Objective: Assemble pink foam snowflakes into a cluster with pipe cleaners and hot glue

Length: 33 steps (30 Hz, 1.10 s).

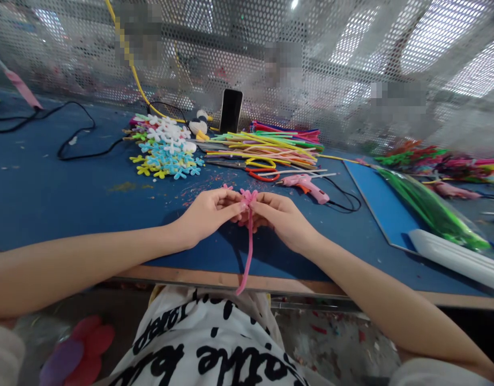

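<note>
A pink pipe cleaner (249, 246) is bent into small loops at its upper end, and its free tail hangs down past the table's front edge. My left hand (212, 213) pinches the looped part from the left, thumb on top. From the right, my right hand (281, 217) closes thumb and fingers on the same pipe cleaner just below the loops. A bit of pink looped pipe cleaner also shows above my left fingers. The undersides of the loops are hidden by my fingers.
Behind my hands lie flower-shaped pieces (170, 147), a heap of coloured pipe cleaners (271, 147), scissors (263, 169) and a pink glue gun (307, 187). A phone (231, 110) leans on the perforated screen. At right lies a bag of green strands (435, 212).
</note>
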Tool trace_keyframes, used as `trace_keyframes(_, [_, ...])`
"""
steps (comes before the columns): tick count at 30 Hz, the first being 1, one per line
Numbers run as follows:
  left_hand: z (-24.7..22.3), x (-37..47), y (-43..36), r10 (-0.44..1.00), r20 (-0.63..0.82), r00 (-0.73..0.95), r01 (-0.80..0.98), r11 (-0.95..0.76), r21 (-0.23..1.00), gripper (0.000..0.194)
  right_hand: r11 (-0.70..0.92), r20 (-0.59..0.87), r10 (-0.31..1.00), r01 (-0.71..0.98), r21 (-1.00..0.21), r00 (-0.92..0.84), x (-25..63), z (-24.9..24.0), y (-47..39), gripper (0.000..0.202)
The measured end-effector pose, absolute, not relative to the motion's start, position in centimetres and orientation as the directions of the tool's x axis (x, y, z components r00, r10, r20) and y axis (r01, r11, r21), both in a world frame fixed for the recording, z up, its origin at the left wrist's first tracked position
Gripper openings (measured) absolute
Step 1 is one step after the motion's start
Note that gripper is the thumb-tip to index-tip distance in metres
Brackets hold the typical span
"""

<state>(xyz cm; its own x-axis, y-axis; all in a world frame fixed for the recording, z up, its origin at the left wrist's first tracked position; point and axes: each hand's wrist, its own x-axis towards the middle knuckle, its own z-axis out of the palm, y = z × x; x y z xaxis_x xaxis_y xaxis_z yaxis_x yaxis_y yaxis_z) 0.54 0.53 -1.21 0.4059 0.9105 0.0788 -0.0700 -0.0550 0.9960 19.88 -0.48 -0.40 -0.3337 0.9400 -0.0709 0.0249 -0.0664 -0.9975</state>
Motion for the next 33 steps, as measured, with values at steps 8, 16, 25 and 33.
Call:
trace_keyframes(8, [-1.37,0.51,0.62,0.930,0.065,0.362,-0.019,-0.063,0.998,0.023,-0.029,-0.023,0.963,-0.016,-0.999,-0.268,19.76,-0.54,-0.47,0.029])
trace_keyframes(16, [-0.90,-0.16,0.43,0.873,0.251,0.418,0.134,-0.333,0.933,0.016,-0.113,-0.104,0.923,-0.002,-0.994,-0.371,20.15,-0.05,-0.61,0.031])
trace_keyframes(25, [-1.15,0.20,0.73,0.882,0.127,0.453,0.042,-0.164,0.986,0.030,0.057,0.031,0.924,0.057,-0.997,-0.381,19.87,-0.08,-0.49,0.032])
trace_keyframes(33, [-1.24,0.27,0.82,0.924,0.071,0.375,0.006,-0.079,0.997,0.027,0.062,0.014,0.953,0.149,-0.987,-0.303,20.36,-0.30,-0.14,0.036])
